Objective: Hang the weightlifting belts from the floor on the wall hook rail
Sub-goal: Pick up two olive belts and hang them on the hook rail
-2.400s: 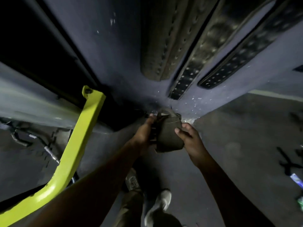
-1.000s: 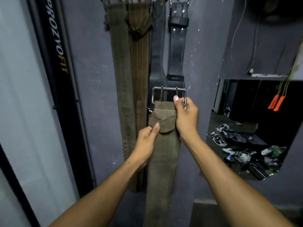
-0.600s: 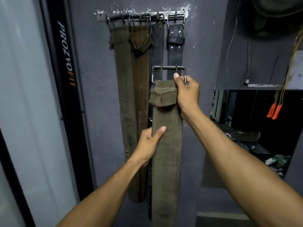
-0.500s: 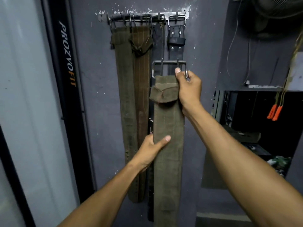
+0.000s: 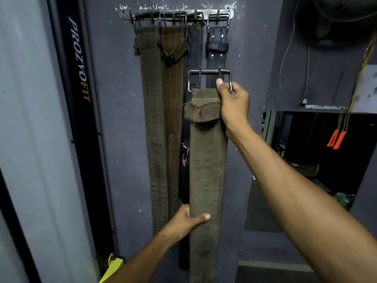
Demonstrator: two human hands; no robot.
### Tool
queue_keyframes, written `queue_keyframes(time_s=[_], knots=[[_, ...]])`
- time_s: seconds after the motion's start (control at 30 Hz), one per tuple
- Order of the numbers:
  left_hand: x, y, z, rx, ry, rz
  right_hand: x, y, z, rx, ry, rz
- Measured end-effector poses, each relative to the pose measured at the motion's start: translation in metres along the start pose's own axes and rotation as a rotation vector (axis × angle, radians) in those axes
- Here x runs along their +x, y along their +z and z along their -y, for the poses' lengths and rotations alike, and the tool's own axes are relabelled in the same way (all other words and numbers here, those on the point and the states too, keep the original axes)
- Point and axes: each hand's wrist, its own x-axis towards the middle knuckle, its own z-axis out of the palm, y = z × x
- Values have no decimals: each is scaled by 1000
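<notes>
Here the right hand [image 5: 233, 103] grips the belt [image 5: 206, 170] by its buckle [image 5: 209, 78] to reach the rail [image 5: 175, 14]; the left hand [image 5: 183, 220] clasps it lower, steadying

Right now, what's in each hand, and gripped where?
Both hold one olive canvas belt. The right hand grips its top edge beside the metal buckle; the left hand pinches the strap's left edge lower down. It hangs below the hook rail.
</notes>
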Motion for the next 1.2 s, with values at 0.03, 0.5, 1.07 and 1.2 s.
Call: queue_keyframes(time_s=[0.03, 0.5, 1.07, 1.2], knots=[[-1, -1, 3, 11, -17, 19, 0, -2, -2, 2, -2, 9], [47, 11, -221, -222, 339, -318, -47, -9, -49, -162, 71, 91], [68, -7, -254, -253, 530, -339, -145, -44, -140, 184, 356, 476], [69, -15, -258, -257, 529, -343, -166, -43, -152, 240, 380, 387]])
